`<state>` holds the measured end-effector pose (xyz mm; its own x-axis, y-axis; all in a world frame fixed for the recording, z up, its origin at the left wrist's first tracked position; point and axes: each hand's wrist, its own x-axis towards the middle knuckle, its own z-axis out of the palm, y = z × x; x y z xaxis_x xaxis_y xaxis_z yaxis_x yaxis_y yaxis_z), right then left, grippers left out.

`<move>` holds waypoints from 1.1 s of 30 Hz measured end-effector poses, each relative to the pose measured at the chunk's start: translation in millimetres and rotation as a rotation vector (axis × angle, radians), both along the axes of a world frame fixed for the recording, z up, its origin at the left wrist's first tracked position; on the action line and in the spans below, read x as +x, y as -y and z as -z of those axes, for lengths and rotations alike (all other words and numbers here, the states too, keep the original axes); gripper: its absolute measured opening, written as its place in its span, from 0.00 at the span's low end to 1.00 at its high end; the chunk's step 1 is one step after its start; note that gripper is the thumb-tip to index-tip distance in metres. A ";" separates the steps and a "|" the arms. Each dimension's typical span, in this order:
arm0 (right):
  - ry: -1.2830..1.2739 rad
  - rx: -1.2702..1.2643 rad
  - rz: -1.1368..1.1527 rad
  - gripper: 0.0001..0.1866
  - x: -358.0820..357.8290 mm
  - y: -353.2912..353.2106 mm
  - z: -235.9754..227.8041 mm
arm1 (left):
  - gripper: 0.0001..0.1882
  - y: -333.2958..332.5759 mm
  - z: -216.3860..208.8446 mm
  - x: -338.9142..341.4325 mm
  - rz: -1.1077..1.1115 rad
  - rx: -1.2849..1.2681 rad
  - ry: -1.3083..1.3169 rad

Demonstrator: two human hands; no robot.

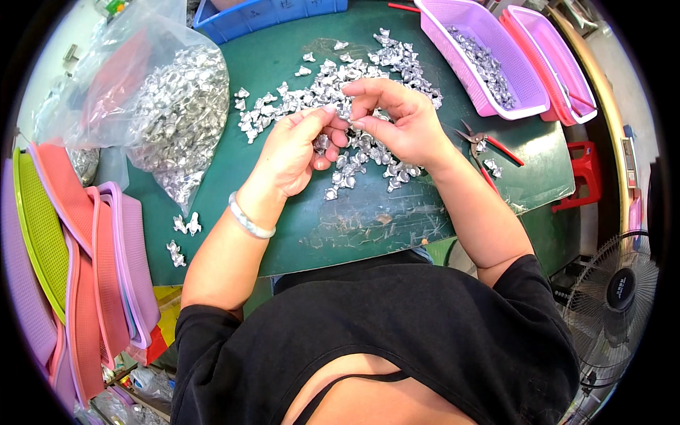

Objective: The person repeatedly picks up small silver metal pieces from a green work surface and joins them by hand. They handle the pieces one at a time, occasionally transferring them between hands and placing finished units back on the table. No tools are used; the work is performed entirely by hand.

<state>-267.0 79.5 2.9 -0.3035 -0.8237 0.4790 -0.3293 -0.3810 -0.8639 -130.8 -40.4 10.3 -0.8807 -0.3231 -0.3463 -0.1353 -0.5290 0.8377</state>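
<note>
Your left hand [294, 152] and right hand [397, 120] meet above the middle of the surface [368, 219], and the fingers of both are pinched narrow on one small silver piece [338, 119] between them. The piece is tiny and looks smooth, so I judge it can slip from the fingertips and fall back into the pile [333, 92] below, where you cannot tell it from the others. Its edges look bent and maybe sharp, so a hard squeeze could nick the skin.

The pile is many shiny, crumpled metal bits, spread loose toward the far edge. A few strays [183, 237] lie near the left edge and could roll off. The surface is a dark green mat, worn and scratched. Red-handled cutters [482, 145] lie near the right edge, close to your right forearm, which could knock them. A clear soft bag [163, 106] of the same pieces lies at the far left corner; a pink plastic mesh basket [489, 92] holds more at the far right.
</note>
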 end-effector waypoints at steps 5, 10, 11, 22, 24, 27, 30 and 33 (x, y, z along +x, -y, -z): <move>-0.032 -0.014 0.019 0.21 3.0 0.7 2.7 | 0.06 -1.8 -1.1 0.4 -0.047 0.012 -0.025; 0.146 0.040 0.046 0.22 5.5 2.2 4.3 | 0.04 -2.1 0.3 -0.2 -0.059 -0.005 -0.047; 0.174 0.066 0.034 0.22 5.3 1.8 4.3 | 0.04 -2.2 0.6 -0.5 -0.065 -0.012 -0.055; 0.108 0.052 0.069 0.22 5.0 2.0 5.3 | 0.06 -7.9 5.2 -2.0 -0.102 -0.178 -0.123; 0.059 0.042 0.075 0.22 5.0 1.6 6.2 | 0.07 -8.1 5.0 -2.4 -0.104 -0.142 -0.127; -0.021 -0.016 0.100 0.23 5.1 3.0 6.9 | 0.10 -6.2 4.0 -1.9 -0.092 0.026 -0.143; -0.056 -0.040 0.139 0.23 2.7 3.7 5.9 | 0.12 3.8 7.1 -1.9 -0.047 0.256 -0.160; -0.201 0.143 0.203 0.21 -2.7 -1.6 2.7 | 0.11 6.4 8.1 -0.2 -0.115 0.270 -0.147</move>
